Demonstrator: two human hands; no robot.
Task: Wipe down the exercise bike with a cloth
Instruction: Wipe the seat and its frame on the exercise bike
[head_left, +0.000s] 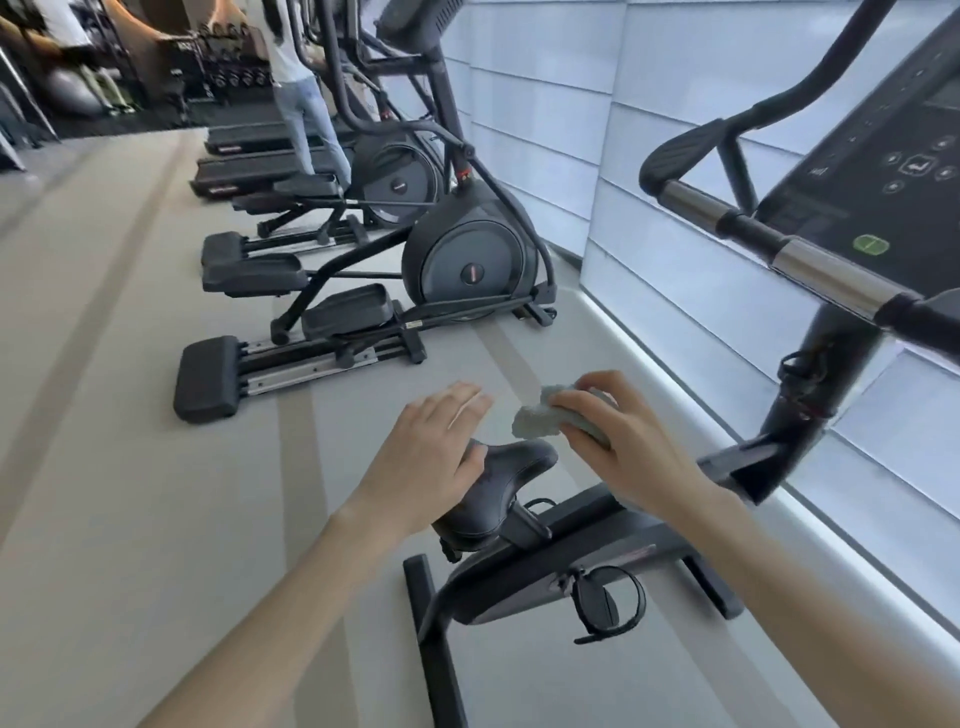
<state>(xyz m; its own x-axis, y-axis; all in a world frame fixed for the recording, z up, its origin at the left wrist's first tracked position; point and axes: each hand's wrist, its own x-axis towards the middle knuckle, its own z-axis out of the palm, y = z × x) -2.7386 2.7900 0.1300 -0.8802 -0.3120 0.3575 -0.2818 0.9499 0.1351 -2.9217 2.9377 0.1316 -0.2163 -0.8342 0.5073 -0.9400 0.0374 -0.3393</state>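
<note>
the step in hand looks like the start of the saddle wipe. the right hand (618, 441) grips the cloth (540, 421), fingers curled over the top of the wad and thumb tucked under it. it hangs just above the narrow front end of the saddle (498, 483), and i cannot tell whether the cloth touches the saddle yet. the left hand (431, 447) lies flat, palm down, fingers straight and close together, over the saddle's wide rear edge. it holds nothing (it may be bracing the seat, but contact is hard to read).

the next move, i judge, calls for bringing the cloth down onto the saddle top and drawing it along from front to rear, with the left hand lifted clear of the path. the handlebar (810, 260), console (883, 171) and pedal (608, 603) look yet to be done.

the exercise bike (571, 561) stands at the right edge of the floor (156, 467), close along the pale panelled wall. it is dark grey and black, with steel sections on the handlebar. the cloth is a small pale grey-green wad, bunched rather than folded, soft and nubbly. a row of elliptical trainers (467, 260) runs along the same edge further off.
</note>
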